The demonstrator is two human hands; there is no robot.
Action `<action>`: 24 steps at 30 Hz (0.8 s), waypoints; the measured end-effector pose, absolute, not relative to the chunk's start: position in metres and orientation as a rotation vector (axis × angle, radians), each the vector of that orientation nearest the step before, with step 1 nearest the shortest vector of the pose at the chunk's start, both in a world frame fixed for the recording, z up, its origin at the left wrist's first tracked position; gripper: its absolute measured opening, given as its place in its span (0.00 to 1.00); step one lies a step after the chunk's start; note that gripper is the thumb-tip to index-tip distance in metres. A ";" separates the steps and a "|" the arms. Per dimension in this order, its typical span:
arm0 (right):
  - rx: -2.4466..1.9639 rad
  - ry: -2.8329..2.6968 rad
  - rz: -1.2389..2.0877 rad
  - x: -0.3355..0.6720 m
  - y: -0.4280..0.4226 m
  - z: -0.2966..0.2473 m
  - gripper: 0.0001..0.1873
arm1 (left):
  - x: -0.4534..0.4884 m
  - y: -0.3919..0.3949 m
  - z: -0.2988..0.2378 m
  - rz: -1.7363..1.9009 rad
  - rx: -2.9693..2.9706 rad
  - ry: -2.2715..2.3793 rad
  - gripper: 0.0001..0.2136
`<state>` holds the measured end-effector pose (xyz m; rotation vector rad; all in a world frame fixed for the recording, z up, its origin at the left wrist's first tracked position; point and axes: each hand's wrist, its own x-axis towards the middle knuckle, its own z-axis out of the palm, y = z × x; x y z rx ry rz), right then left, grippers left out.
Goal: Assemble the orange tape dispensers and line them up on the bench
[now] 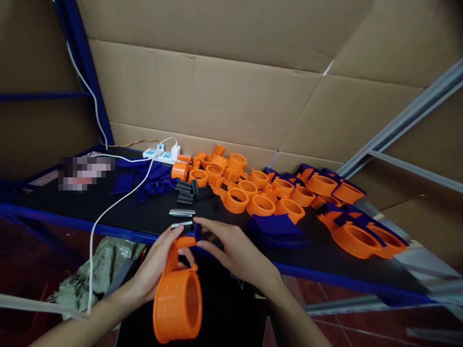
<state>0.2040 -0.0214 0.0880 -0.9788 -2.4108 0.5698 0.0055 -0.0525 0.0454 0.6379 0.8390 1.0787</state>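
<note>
My left hand (154, 262) is wrapped round the neck of an orange tape dispenser (177, 306), whose wide ring hangs down below the table edge. A toothed metal blade (182, 224) shows at its upper end, beside my left thumb. The thumb and forefinger of my right hand (231, 246) close on a small blue end piece (197, 232) at the dispenser's head. Just beyond the hands lie a loose metal strip (182, 212) and several black pieces (185, 192). My right wrist and lower fingers are partly hidden.
Several orange tape dispensers (261, 206) crowd the black tabletop (152, 212); finished-looking ones with blue parts (361, 236) stand at right. Blue sheets (277, 225) and blue scraps (155, 188) lie nearby. A white cable (119, 198) runs from a power strip (162, 155) over the table's front edge.
</note>
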 end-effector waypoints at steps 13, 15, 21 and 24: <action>-0.927 -2.470 0.366 0.207 -0.037 0.086 0.27 | 0.001 -0.058 0.044 1.065 0.833 0.865 0.14; -0.900 -2.456 0.336 0.207 -0.038 0.085 0.27 | 0.002 -0.059 0.045 1.073 0.853 0.890 0.14; -0.822 -2.442 0.191 0.208 -0.040 0.078 0.29 | -0.001 -0.059 0.041 1.021 0.967 0.877 0.15; -0.790 -2.468 0.086 0.208 -0.042 0.078 0.29 | -0.002 -0.059 0.039 1.006 1.029 0.867 0.15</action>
